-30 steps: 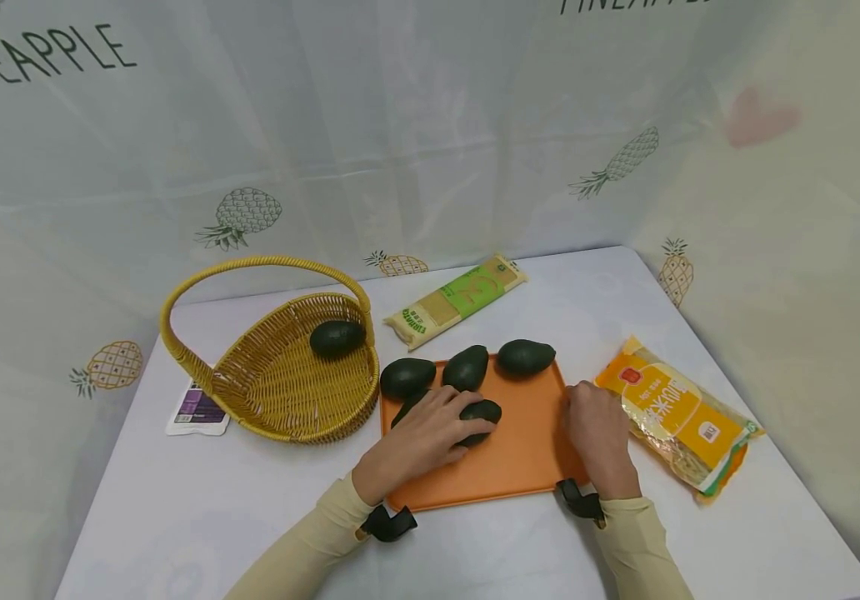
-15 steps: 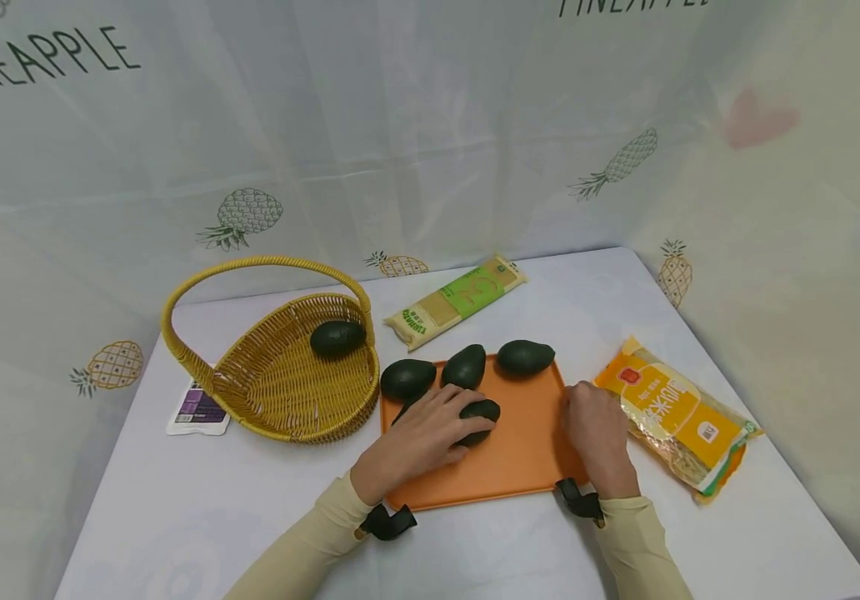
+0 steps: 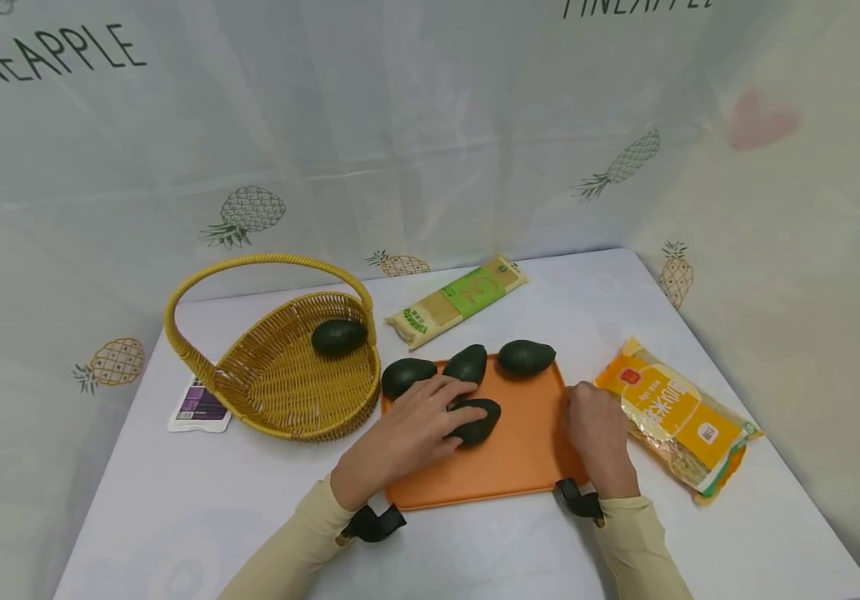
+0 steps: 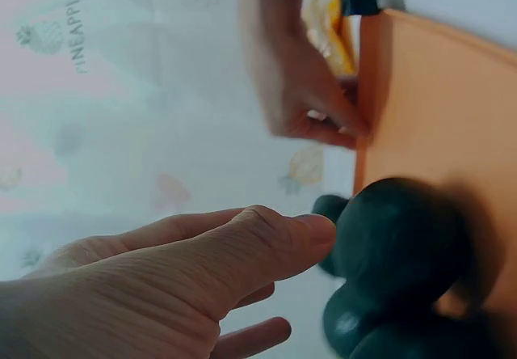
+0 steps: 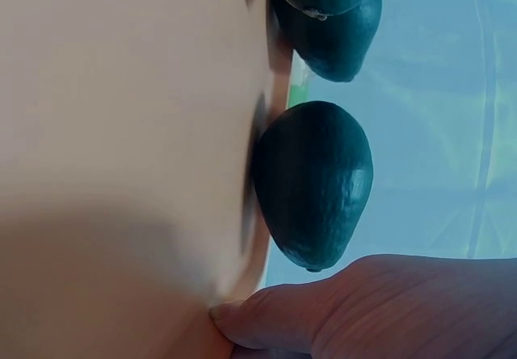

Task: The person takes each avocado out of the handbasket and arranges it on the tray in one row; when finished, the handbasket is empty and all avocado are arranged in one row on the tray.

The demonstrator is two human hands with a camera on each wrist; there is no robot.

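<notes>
My left hand [image 3: 417, 423] is over the left part of an orange tray [image 3: 512, 458], its fingers spread loosely above a dark green avocado [image 3: 481, 425]. In the left wrist view its thumb tip is close to that avocado [image 4: 404, 242]; whether they touch I cannot tell. Along the tray's back lie more avocados: one at the left corner [image 3: 406, 377], one in the middle [image 3: 467, 365] and one at the right [image 3: 526, 358]. My right hand [image 3: 601, 429] pinches the tray's right edge, its thumb [image 5: 242, 318] on the inner side in the right wrist view.
Left of the tray stands a yellow wicker basket [image 3: 272, 383] with a tall handle and one avocado [image 3: 339, 337] inside. A purple-labelled packet [image 3: 201, 408] lies partly beneath it. A green-labelled noodle pack [image 3: 456, 302] is behind the tray, and an orange-yellow bag [image 3: 677, 417] lies right.
My left hand has shifted slightly left and back and loosened from the front avocado, which now shows more fully. The avocado seen under my hand's left side is now hidden. The right hand stays put.
</notes>
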